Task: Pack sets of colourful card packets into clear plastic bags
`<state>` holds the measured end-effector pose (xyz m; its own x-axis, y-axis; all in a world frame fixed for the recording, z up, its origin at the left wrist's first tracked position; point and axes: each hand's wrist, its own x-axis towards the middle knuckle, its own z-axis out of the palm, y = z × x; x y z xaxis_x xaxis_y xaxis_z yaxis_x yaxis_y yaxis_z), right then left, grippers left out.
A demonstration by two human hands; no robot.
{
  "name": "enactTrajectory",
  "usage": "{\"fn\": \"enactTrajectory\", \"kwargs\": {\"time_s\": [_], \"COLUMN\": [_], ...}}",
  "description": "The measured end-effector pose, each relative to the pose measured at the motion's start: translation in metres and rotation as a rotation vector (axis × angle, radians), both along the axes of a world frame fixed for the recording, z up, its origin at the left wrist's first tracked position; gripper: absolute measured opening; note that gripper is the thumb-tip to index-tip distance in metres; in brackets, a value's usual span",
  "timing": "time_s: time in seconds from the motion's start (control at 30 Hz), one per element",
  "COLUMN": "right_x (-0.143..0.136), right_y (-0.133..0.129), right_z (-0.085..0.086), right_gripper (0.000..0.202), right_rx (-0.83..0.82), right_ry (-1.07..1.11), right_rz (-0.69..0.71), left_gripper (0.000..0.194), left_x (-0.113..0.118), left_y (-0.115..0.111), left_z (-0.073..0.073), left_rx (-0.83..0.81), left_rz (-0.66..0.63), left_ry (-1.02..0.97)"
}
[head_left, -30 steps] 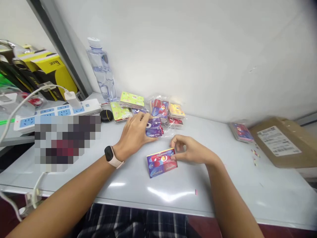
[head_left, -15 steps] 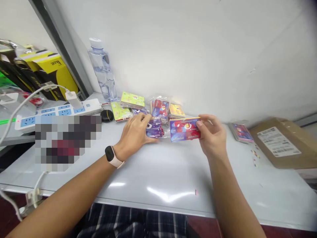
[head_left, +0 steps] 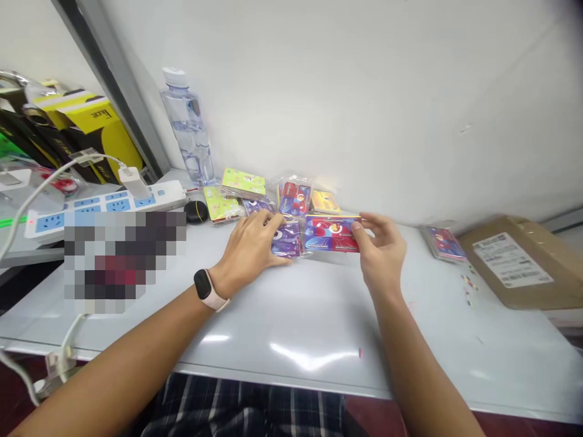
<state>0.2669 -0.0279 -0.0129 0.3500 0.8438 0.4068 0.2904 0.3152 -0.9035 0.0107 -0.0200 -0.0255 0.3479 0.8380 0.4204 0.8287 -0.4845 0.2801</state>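
Observation:
My right hand pinches a red and blue card pack at its right end, just above the table. Its left end is close beside a purple card pack in clear plastic. Over the left part of that purple pack lies my left hand, thumb and fingers apart at its edges, with a watch on the wrist. Behind the hands are green card packs, another red and blue pack in plastic and a yellow pack.
A water bottle, a black round case and a power strip stand at the left. At the right are a wrapped card pack, small colored bits and a cardboard box.
My right hand has moved left with the red and blue pack, bringing it nearer the purple pack. My left hand has shifted slightly right.

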Motion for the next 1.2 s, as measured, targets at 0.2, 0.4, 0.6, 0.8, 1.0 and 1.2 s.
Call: {"fn": "enactTrajectory", "kwargs": {"time_s": [0.2, 0.4, 0.6, 0.8, 1.0, 1.2], "right_x": [-0.005, -0.012, -0.015, -0.013, -0.010, -0.010], "right_y": [-0.001, -0.006, -0.007, -0.005, -0.004, -0.002], "right_z": [0.000, 0.000, 0.001, -0.002, -0.002, -0.003], "right_gripper": [0.034, 0.032, 0.033, 0.035, 0.034, 0.043], "right_rx": [0.020, 0.114, 0.191, 0.241, 0.158, -0.040], "right_ry": [0.046, 0.013, -0.016, -0.039, 0.006, 0.124], "right_rz": [0.007, -0.064, -0.093, -0.085, -0.061, 0.001], "left_gripper": [0.073, 0.073, 0.073, 0.072, 0.074, 0.073], "left_x": [0.001, 0.001, 0.001, 0.001, 0.001, 0.001], "left_y": [0.000, -0.001, 0.001, 0.000, 0.001, 0.001], "left_z": [0.001, 0.002, 0.001, 0.001, 0.001, -0.001], "left_rx": [-0.031, -0.052, -0.061, -0.066, -0.059, -0.045], "left_rz": [-0.030, -0.050, -0.041, -0.037, -0.020, -0.044], "left_ry": [-0.056, -0.086, -0.097, -0.109, -0.139, -0.140]}}
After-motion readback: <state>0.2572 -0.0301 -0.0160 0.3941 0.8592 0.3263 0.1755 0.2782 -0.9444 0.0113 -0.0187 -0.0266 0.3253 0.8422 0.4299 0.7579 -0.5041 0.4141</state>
